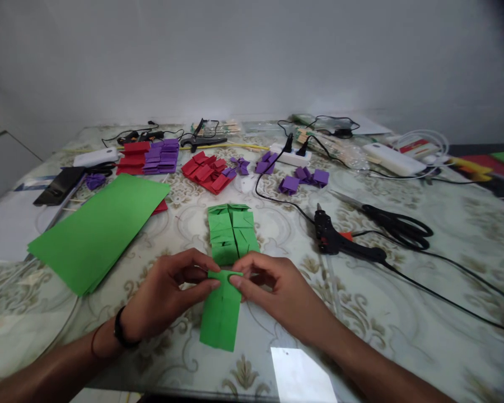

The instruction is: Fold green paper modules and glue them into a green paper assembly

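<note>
My left hand (174,291) and my right hand (273,285) both pinch the far end of a folded green paper strip (220,316) that lies on the table in front of me. The fingertips of the two hands meet at the strip's top fold. Just beyond them sits a pile of folded green paper pieces (231,229).
A stack of green sheets (98,226) lies at the left. A black glue gun (340,240) and black scissors (395,224) lie at the right, with a cable trailing off. Red folded pieces (205,170), purple folded pieces (304,179) and a power strip (292,157) sit farther back.
</note>
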Demonstrator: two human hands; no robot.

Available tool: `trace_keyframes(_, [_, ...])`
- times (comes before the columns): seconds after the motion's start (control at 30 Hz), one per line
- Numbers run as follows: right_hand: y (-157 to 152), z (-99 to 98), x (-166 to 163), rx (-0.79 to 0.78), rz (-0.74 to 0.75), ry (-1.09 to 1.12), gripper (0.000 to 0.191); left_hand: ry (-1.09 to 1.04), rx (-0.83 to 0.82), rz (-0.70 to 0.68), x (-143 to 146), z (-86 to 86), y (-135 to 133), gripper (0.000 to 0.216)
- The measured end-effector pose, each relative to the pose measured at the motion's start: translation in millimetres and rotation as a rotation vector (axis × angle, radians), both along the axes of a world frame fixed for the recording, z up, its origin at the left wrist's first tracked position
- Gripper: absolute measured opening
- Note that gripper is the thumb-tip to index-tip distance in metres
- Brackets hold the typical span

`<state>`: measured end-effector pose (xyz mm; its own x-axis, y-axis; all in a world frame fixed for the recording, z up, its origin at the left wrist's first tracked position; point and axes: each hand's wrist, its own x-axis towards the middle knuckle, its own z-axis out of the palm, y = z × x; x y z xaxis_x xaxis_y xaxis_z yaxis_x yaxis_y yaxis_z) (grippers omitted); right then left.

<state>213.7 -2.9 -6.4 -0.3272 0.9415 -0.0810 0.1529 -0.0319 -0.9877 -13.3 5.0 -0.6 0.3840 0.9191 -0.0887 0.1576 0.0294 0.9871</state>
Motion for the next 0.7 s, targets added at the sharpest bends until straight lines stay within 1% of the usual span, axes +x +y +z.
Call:
trace_keyframes(0.1, [0.2, -3.1, -2.1, -0.042, 0.015, -0.002, 0.022, 0.032, -0.04, -0.023, 1.7, 0.3, 1.6, 0.024])
trace_keyframes(0.2, [-0.6, -4.3, -2.7, -0.012, 0.007, -0.013, 0.021, 0.065, -0.058, -0.066, 3.4, 2.3, 2.6, 0.024])
trace_keyframes(0.27, [-1.3, -4.3, -2.9, 0.01, 0.01, -0.018, 0.021, 0.052, -0.064, -0.052, 4.6, 2.9, 2.1, 0.025])
trace_keyframes(0.37, [-2.3, -2.8, -2.6, 0.042, 0.034, -0.012, 0.024, 0.039, -0.063, -0.022, 5.6, 3.0, 0.4, 0.022])
trace_keyframes(0.5, [-2.5, -0.5, -2.5, 0.087, 0.053, -0.021, 0.026, 0.083, 0.034, -0.01, 4.6, 4.6, -2.3, 0.022])
trace_keyframes(0.6, [-1.7, -1.3, -3.6, 0.047, 0.061, -0.038, 0.026, 0.144, 0.124, 0.017, 2.3, 7.0, -3.1, 0.026])
trace_keyframes(0.7, [-0.3, -3.4, -3.9, -0.006, 0.069, -0.056, 0.031, 0.178, 0.118, 0.049, 1.3, 8.8, -1.1, 0.027])
